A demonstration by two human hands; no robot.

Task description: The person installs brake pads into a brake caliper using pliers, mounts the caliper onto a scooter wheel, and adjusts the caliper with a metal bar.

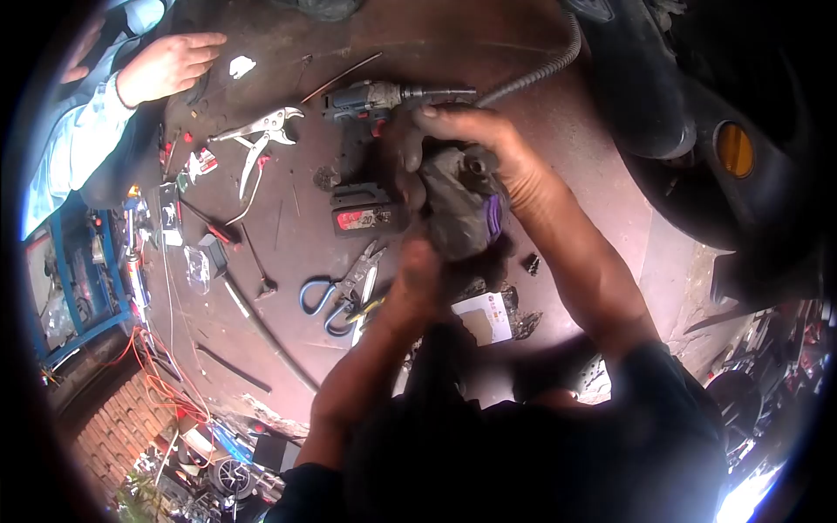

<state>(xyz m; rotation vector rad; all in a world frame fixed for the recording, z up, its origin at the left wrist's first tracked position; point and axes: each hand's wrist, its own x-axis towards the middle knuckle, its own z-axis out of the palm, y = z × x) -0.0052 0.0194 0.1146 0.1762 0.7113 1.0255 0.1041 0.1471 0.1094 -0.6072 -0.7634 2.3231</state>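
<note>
A dark, greasy metal part (455, 209) with a round hole at its top and a purple piece on its right side is held up between my hands. My right hand (475, 135) curls over the top of the part, fingers wrapped round it. At its lower left my left hand (418, 257) is closed against it; those fingers are blurred and partly in shadow. Just behind lie a cordless impact driver (370, 100) and a battery (364, 219) with a red label. Blue-handled scissors (340, 296) rest near my left forearm.
Locking pliers (261, 135), a hammer (231, 266) and screwdrivers lie on the left. Another person's hand (179, 65) reaches in at the upper left. A black vehicle body with an orange reflector (735, 149) stands at the right. A white card (484, 318) lies near my body.
</note>
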